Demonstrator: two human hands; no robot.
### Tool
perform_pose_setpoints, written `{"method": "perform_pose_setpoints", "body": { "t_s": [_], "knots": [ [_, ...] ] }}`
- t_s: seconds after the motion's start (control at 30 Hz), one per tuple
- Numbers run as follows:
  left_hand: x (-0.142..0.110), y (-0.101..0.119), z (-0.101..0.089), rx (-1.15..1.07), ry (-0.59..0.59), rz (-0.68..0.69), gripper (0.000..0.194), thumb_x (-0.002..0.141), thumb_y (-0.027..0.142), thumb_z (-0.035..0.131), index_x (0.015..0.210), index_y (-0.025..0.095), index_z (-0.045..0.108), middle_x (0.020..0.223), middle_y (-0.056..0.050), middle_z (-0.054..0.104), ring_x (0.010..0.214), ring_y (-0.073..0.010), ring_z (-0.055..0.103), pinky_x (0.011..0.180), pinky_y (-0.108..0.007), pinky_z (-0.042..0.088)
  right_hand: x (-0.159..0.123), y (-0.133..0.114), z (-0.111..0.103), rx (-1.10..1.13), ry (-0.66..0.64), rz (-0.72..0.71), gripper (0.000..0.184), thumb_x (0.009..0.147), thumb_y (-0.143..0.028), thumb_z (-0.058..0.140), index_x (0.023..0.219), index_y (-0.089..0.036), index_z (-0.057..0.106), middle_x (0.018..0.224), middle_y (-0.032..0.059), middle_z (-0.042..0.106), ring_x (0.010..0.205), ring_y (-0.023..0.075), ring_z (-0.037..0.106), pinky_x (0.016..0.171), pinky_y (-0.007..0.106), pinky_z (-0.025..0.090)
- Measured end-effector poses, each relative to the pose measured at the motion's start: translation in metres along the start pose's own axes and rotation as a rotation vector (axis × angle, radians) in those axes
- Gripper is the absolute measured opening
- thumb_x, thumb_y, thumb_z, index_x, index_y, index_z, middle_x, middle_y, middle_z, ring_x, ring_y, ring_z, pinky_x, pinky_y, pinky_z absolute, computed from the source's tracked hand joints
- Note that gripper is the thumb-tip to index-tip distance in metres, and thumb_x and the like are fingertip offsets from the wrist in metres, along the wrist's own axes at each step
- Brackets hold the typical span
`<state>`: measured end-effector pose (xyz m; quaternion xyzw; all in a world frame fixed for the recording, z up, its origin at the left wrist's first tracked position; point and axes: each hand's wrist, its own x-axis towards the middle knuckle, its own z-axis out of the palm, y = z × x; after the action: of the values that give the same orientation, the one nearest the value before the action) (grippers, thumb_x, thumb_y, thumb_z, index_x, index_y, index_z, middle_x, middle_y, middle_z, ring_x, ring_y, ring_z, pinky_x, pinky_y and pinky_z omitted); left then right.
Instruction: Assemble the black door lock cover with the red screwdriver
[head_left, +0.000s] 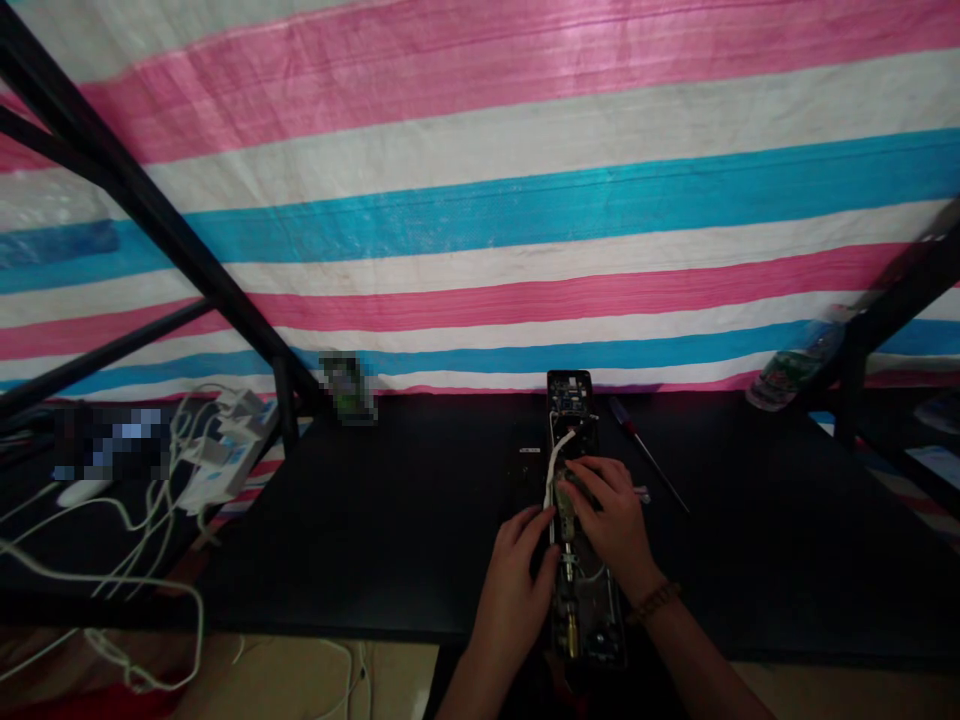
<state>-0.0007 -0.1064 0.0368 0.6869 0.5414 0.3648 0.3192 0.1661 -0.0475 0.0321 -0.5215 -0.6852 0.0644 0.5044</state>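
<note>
A long black case (592, 598) is lying open on the black table (390, 540), its far end pointing toward the striped sheet (480, 220) and its near end reaching the table's front edge. The left hand (517, 565) is resting along the case's left side, its fingers bending toward the white cable (552, 475); whether they are gripping it, I cannot tell. The right hand (611, 515) is reaching over the middle of the case from the right, its thumb and fingers curling down at a pale part (566, 518) inside; whether they are closing on it is too dim to tell. A band (655, 600) is circling the right wrist. A circuit board (570, 394) is sitting in the far end, and a brass-coloured piece (573, 636) is lying in the near end. Right of the case, a screwdriver (649, 455) is lying aslant, and farther right a plastic bottle (799, 362) is leaning. White cords (161, 500) are tangling at the far left.
</note>
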Motion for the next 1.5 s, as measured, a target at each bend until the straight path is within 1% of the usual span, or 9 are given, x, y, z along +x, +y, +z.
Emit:
{"method": "perform_pose_setpoints", "body": {
  "t_s": [0.1, 0.27, 0.43, 0.5, 0.6, 0.93, 1.2, 1.37, 1.5],
  "knots": [
    [-0.002, 0.002, -0.005, -0.091, -0.032, -0.007, 0.035, 0.095, 0.021, 0.053, 0.125, 0.026, 0.069, 0.119, -0.009, 0.07, 0.111, -0.0225, 0.066, 0.101, -0.04, 0.052, -0.002, 0.001, -0.001, -0.052, 0.033, 0.005, 0.018, 0.093, -0.033, 0.066, 0.105, -0.025, 0.075, 0.103, 0.0075, 0.072, 0.103, 0.0281, 0.058, 0.093, 0.05, 0.046],
    [0.002, 0.021, -0.014, -0.204, 0.017, -0.026, 0.028, 0.094, 0.022, 0.052, 0.11, 0.024, 0.075, 0.104, -0.008, 0.073, 0.098, -0.0213, 0.069, 0.09, -0.034, 0.055, -0.005, 0.001, -0.006, -0.064, 0.043, 0.006, 0.016, 0.092, -0.033, 0.067, 0.103, -0.024, 0.074, 0.104, 0.0069, 0.073, 0.109, 0.0288, 0.056, 0.095, 0.049, 0.044],
    [0.0, 0.045, -0.02, -0.531, -0.039, -0.258, 0.032, 0.09, 0.04, 0.061, 0.11, 0.018, 0.072, 0.085, -0.007, 0.073, 0.072, -0.0184, 0.069, 0.063, -0.027, 0.055, -0.009, 0.003, -0.007, -0.099, 0.042, 0.034, 0.018, 0.093, -0.037, 0.067, 0.105, -0.025, 0.074, 0.105, 0.0059, 0.074, 0.105, 0.0279, 0.056, 0.094, 0.048, 0.042],
    [-0.003, 0.052, -0.02, -0.658, -0.045, -0.324, 0.036, 0.086, 0.044, 0.067, 0.11, 0.017, 0.07, 0.081, -0.005, 0.071, 0.067, -0.0164, 0.067, 0.059, -0.025, 0.053, -0.011, 0.003, -0.006, -0.091, 0.045, 0.04, 0.019, 0.092, -0.037, 0.068, 0.105, -0.025, 0.074, 0.105, 0.0057, 0.074, 0.104, 0.0275, 0.056, 0.093, 0.047, 0.042],
    [-0.007, 0.057, -0.019, -0.732, -0.033, -0.364, 0.038, 0.082, 0.045, 0.072, 0.107, 0.017, 0.07, 0.081, -0.005, 0.071, 0.063, -0.0139, 0.065, 0.058, -0.023, 0.051, -0.012, 0.003, -0.005, -0.067, 0.052, 0.046, 0.019, 0.091, -0.037, 0.069, 0.104, -0.024, 0.074, 0.105, 0.0062, 0.073, 0.104, 0.0276, 0.055, 0.093, 0.047, 0.043],
    [-0.009, 0.046, -0.013, -0.68, 0.087, -0.384, 0.045, 0.073, 0.055, 0.079, 0.096, 0.016, 0.074, 0.084, -0.007, 0.074, 0.061, -0.0139, 0.063, 0.059, -0.024, 0.052, -0.017, 0.002, -0.007, -0.083, 0.046, 0.071, 0.018, 0.092, -0.031, 0.069, 0.108, -0.024, 0.072, 0.106, 0.0067, 0.071, 0.104, 0.0267, 0.056, 0.093, 0.046, 0.044],
    [-0.013, 0.042, -0.016, -0.581, 0.334, -0.311, 0.04, 0.074, 0.054, 0.078, 0.087, 0.017, 0.073, 0.078, -0.006, 0.071, 0.066, -0.0151, 0.064, 0.064, -0.024, 0.056, -0.012, -0.005, -0.011, -0.141, -0.012, 0.063, 0.016, 0.088, -0.026, 0.074, 0.104, -0.025, 0.074, 0.103, 0.0055, 0.072, 0.103, 0.0275, 0.055, 0.093, 0.048, 0.043],
    [-0.014, 0.039, -0.016, -0.535, 0.371, -0.29, 0.039, 0.076, 0.054, 0.077, 0.088, 0.017, 0.073, 0.08, -0.007, 0.072, 0.065, -0.0155, 0.064, 0.063, -0.024, 0.057, -0.013, -0.005, -0.009, -0.155, 0.0, 0.088, 0.014, 0.088, -0.026, 0.073, 0.102, -0.024, 0.073, 0.108, 0.0077, 0.067, 0.105, 0.0273, 0.055, 0.093, 0.048, 0.043],
    [-0.021, 0.039, -0.012, -0.509, 0.347, -0.251, 0.035, 0.081, 0.051, 0.074, 0.091, 0.017, 0.073, 0.081, -0.007, 0.073, 0.066, -0.0156, 0.065, 0.064, -0.024, 0.057, -0.014, -0.005, -0.009, -0.164, 0.004, 0.114, 0.015, 0.087, -0.025, 0.074, 0.102, -0.022, 0.072, 0.115, 0.0099, 0.062, 0.109, 0.0284, 0.055, 0.095, 0.05, 0.043]
  ]
}}
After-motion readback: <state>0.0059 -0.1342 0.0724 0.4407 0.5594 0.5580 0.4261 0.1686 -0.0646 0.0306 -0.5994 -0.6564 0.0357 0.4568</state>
